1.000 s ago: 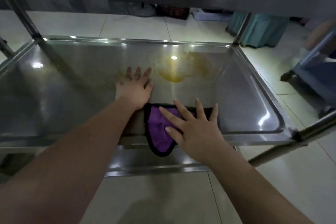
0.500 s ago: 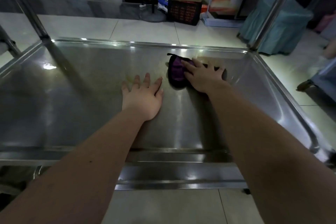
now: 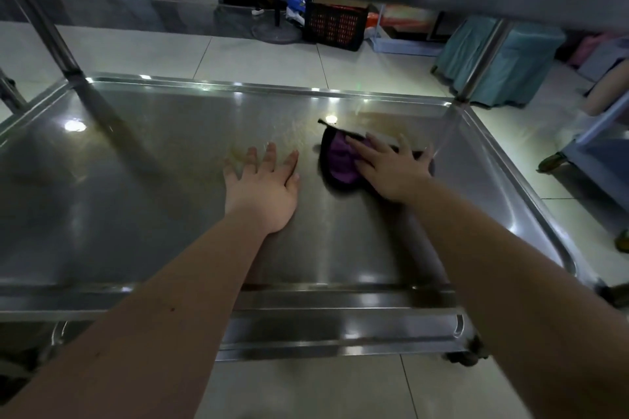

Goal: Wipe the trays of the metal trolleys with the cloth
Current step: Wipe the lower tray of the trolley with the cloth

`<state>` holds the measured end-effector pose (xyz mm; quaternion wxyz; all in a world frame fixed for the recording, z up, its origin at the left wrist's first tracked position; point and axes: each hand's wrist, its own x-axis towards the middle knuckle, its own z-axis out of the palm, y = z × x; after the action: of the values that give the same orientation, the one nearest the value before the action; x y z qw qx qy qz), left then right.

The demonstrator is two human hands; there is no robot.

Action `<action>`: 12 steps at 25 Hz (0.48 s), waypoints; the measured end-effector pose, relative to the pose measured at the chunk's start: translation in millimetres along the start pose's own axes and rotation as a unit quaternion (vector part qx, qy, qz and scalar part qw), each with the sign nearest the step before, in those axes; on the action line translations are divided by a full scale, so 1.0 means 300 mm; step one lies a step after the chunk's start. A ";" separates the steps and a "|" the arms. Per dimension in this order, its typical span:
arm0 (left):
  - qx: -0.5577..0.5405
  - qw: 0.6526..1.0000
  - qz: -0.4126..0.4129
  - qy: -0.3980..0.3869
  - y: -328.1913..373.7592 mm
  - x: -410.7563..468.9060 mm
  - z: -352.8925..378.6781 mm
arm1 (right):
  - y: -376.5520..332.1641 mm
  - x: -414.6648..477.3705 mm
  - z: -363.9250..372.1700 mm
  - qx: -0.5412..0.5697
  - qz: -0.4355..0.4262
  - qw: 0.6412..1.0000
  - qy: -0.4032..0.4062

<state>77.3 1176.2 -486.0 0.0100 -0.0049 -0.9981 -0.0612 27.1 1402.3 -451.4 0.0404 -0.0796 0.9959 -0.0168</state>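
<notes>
Cloth [image 3: 340, 163], soft and limp, lies far right on the tray [image 3: 136, 180] under our right grip [image 3: 391, 170], fingers straight, pressing; we judge a spread palm steers it best. Left grip [image 3: 262, 190] rests flat, empty.

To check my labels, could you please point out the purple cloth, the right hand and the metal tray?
purple cloth [image 3: 340, 161]: head view, bare fabric left of the hand.
right hand [image 3: 391, 173]: head view, back of the hand.
metal tray [image 3: 136, 197]: head view, bare left floor.
</notes>
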 end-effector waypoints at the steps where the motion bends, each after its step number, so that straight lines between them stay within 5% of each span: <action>1: -0.004 1.000 -0.002 0.003 0.001 -0.001 -0.001 | -0.033 0.085 -0.016 0.018 0.038 0.999 -0.003; 5: -0.008 1.000 -0.006 0.013 -0.011 0.003 0.009 | -0.216 0.218 0.008 0.020 0.048 0.999 -0.012; 8: -0.012 1.000 -0.008 0.009 -0.008 0.002 0.002 | -0.106 0.182 0.010 -0.003 0.012 1.000 -0.007; 12: -0.002 1.000 -0.003 0.005 0.003 -0.003 -0.002 | 0.325 0.080 -0.029 0.005 0.210 0.978 0.009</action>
<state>78.2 1177.1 -485.2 0.0146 -0.0020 -0.9979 -0.0632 -12.7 1494.8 -448.3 0.0347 0.1315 0.9906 -0.0133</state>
